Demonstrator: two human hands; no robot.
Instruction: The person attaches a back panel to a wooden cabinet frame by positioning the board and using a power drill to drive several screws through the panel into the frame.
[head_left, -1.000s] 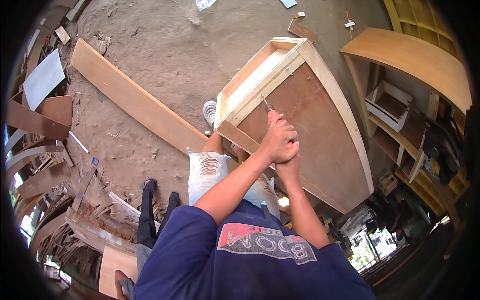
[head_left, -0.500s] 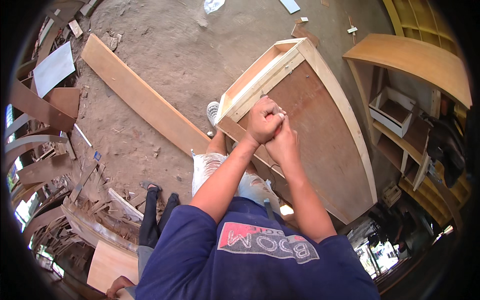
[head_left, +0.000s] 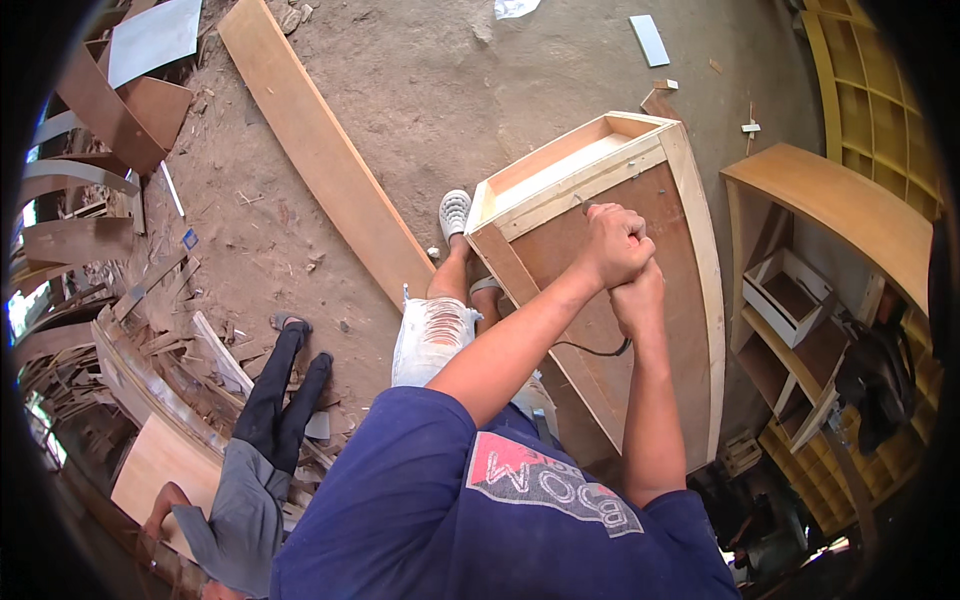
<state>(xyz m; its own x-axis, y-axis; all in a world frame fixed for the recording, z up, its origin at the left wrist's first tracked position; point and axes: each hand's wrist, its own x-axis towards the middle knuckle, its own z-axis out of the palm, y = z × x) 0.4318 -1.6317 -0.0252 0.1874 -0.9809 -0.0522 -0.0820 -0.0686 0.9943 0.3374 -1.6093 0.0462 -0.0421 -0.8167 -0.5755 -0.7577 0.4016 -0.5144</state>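
Note:
My left hand [head_left: 620, 243] is closed round a tool with a dark metal tip [head_left: 586, 206], whose handle is hidden in the fist. Right against it, my right hand [head_left: 640, 297] is also closed; what its fingers hold does not show. Both hands are above a wooden cabinet piece [head_left: 690, 235] with a brown plywood panel and a pale timber frame. The tip is close to the frame's far rail, where small metal bits, perhaps nails, stick up. An open box-like compartment [head_left: 545, 165] forms the cabinet's far end. A black cord [head_left: 597, 352] curves below my right hand.
A long wooden board [head_left: 325, 150] lies on the dirt floor to the left. Scrap wood [head_left: 150, 375] heaps up further left, near another person [head_left: 250, 490]. On the right stand a wooden shelf unit [head_left: 835, 205] with a white drawer [head_left: 790, 300] and a yellow gridded frame [head_left: 880, 90].
My two hands, still clenched together, have shifted right and a little down in the picture. The view has turned, so the cabinet piece sits lower and more of the other person shows.

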